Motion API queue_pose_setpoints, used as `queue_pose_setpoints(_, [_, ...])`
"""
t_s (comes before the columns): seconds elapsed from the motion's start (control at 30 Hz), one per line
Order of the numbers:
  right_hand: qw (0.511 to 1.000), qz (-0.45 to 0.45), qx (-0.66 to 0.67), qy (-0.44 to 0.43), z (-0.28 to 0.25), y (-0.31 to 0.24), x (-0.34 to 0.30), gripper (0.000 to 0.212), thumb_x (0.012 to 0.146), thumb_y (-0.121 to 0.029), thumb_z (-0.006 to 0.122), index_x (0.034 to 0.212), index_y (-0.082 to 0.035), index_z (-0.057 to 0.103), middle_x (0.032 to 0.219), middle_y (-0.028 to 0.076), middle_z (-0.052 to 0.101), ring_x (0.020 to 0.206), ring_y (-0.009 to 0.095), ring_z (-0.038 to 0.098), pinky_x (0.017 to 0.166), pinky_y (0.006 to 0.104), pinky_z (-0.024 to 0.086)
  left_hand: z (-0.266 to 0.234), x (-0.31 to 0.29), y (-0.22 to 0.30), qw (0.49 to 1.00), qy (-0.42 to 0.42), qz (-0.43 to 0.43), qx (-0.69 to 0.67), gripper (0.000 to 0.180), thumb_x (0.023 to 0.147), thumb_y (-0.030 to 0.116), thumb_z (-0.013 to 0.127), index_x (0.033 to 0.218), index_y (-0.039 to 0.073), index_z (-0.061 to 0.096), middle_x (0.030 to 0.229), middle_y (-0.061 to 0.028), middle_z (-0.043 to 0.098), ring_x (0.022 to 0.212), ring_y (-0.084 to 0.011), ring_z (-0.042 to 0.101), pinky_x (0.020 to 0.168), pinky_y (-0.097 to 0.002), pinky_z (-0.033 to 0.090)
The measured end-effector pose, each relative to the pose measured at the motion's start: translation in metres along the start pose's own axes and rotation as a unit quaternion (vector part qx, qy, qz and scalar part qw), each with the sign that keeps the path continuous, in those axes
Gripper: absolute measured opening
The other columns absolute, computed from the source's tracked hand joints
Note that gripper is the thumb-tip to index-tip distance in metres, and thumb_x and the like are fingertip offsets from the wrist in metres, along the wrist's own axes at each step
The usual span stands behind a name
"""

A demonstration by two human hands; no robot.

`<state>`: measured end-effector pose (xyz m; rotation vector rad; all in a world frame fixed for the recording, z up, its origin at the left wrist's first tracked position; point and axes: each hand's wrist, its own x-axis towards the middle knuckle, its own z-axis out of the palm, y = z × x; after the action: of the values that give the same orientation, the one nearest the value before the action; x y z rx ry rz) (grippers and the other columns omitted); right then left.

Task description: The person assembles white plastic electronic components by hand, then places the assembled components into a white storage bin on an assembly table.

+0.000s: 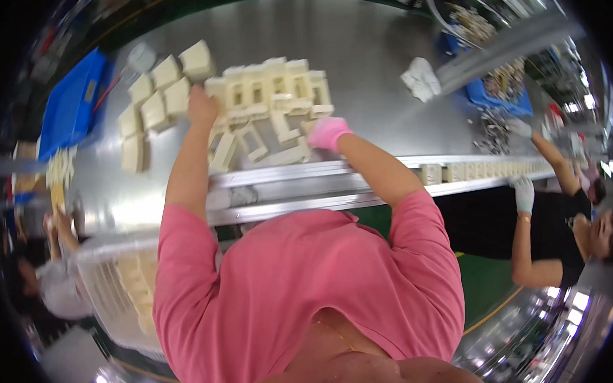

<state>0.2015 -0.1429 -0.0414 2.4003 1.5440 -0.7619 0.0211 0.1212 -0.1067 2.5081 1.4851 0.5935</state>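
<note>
On the steel table [365, 52] lies a heap of cream plastic frames [269, 96], some in a row, some tipped over. My bare left hand [201, 105] rests with curled fingers against the left end of the heap. My right hand [329, 133], in a pink glove, touches the heap's right lower edge, beside a loose frame. My fingers are hidden from above, so I cannot tell if either hand grips a piece. Several closed cream blocks [158, 98] sit to the left of my left hand.
Metal conveyor rails [307, 185] run between me and the table, with a row of cream parts [483, 172] at the right. A co-worker's white-gloved hand [524, 194] is there. Blue tray [70, 109] left, white cloth [422, 77], clear bin [117, 286] lower left.
</note>
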Motion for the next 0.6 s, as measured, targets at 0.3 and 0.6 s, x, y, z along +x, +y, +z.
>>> queue_pose_setpoints(0.3, [0.996, -0.037, -0.079, -0.005, 0.024, -0.014, 0.023, 0.037, 0.072, -0.024, 0.056, 0.109, -0.019, 0.056, 0.103, 0.007, 0.058, 0.095, 0.024, 0.057, 0.072, 0.0371, 0.048, 0.033, 0.027, -0.094, 0.948, -0.021, 0.257, 0.188, 0.02, 0.079, 0.015, 0.045, 0.083, -0.002, 0.054, 0.081, -0.0205, 0.058, 0.075, -0.036, 0.058, 0.068, -0.0437, 0.045])
queue_pose_setpoints(0.6, [0.971, -0.077, -0.139, -0.181, 0.019, 0.032, 0.023, 0.034, 0.071, -0.025, 0.057, 0.103, -0.014, 0.061, 0.098, 0.006, 0.061, 0.092, 0.022, 0.058, 0.068, 0.0376, 0.049, -0.083, 0.002, 0.036, 0.873, -0.064, -0.097, -0.473, 0.03, 0.083, 0.01, 0.044, 0.112, 0.003, 0.042, 0.083, -0.0124, 0.059, 0.07, -0.0182, 0.059, 0.058, -0.0288, 0.048])
